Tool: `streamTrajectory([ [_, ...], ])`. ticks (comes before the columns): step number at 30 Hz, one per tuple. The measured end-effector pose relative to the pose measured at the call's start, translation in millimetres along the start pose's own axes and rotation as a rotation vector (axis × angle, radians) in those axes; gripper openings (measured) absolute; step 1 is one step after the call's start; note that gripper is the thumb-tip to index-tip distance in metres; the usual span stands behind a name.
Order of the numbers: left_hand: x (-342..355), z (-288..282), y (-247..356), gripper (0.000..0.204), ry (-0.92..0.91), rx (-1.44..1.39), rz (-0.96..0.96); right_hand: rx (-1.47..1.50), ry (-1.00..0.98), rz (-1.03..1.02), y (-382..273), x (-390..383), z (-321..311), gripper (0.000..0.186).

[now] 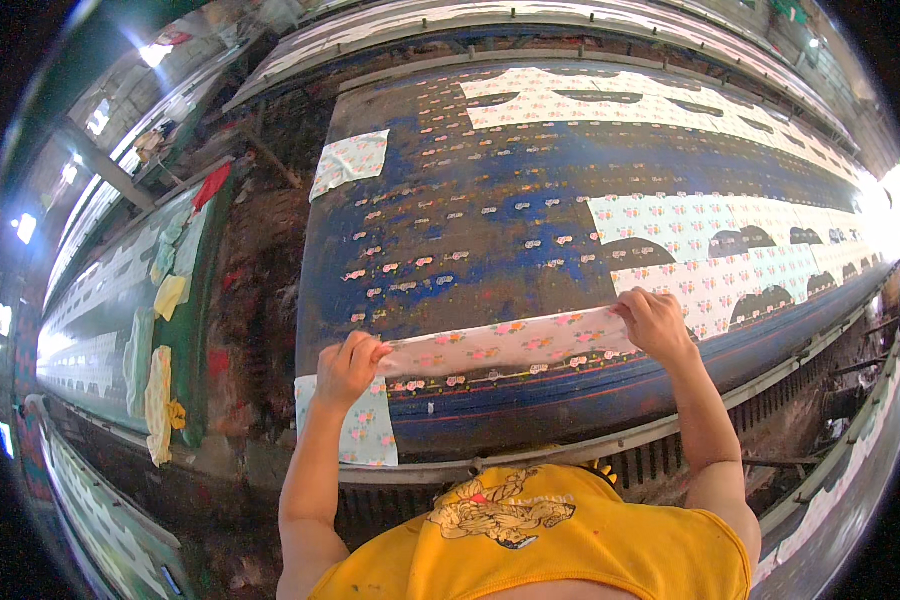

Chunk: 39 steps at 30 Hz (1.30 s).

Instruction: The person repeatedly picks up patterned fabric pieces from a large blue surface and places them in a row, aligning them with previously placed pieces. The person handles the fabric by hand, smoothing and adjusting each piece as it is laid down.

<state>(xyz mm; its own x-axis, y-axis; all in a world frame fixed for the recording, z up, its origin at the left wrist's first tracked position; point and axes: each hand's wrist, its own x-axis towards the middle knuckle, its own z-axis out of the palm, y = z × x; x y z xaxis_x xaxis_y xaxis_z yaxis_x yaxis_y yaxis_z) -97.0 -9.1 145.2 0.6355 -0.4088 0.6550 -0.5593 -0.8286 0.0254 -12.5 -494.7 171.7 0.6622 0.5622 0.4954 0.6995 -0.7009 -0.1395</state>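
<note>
A strip of pale pink floral fabric (510,342) stretches between my two hands above the near side of a long dark table (450,240). My left hand (348,370) is closed on one end of the cloth, and my right hand (655,322) pinches the other end. Under my left wrist lies a pale mint floral fabric piece (368,430). Just beyond my right hand, printed fabric panels (690,290) with curved cutouts lie flat in a row. Small printed marks dot the dark surface below the held strip.
More floral panels (530,100) lie along the table's far side, and a single floral piece (350,163) rests at its far left corner. A metal rail (570,445) runs along the near edge. Left across the aisle, another table (105,330) has yellow cloths (158,400) hanging from it.
</note>
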Motion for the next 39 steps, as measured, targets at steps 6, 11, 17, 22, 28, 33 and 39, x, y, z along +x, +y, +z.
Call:
streamTrajectory([
  [6,-27,-10,19,0.023,-0.117,-0.035,-0.020,0.090,-0.157,0.047,-19,-15,-8,0.014],
  [11,-64,77,-7,0.025,-0.319,-0.001,-0.003,0.119,-0.355,0.140,27,-22,94,0.017],
  [17,-75,112,-18,0.023,-0.487,0.076,-0.182,0.026,-0.369,0.201,38,-29,136,0.022],
  [22,-91,107,-11,0.024,-0.329,0.027,-0.310,-0.102,-0.228,0.168,31,-44,115,0.026],
  [28,-104,104,39,0.069,-0.570,-0.072,-0.327,-0.045,-0.461,0.014,-7,-78,93,0.058],
  [33,-104,109,32,0.078,-0.696,0.003,-0.376,-0.243,-0.447,0.320,14,-96,103,0.070],
  [39,-77,101,59,0.081,-0.772,0.047,-0.419,-0.169,-0.429,0.401,2,-111,79,0.062],
])
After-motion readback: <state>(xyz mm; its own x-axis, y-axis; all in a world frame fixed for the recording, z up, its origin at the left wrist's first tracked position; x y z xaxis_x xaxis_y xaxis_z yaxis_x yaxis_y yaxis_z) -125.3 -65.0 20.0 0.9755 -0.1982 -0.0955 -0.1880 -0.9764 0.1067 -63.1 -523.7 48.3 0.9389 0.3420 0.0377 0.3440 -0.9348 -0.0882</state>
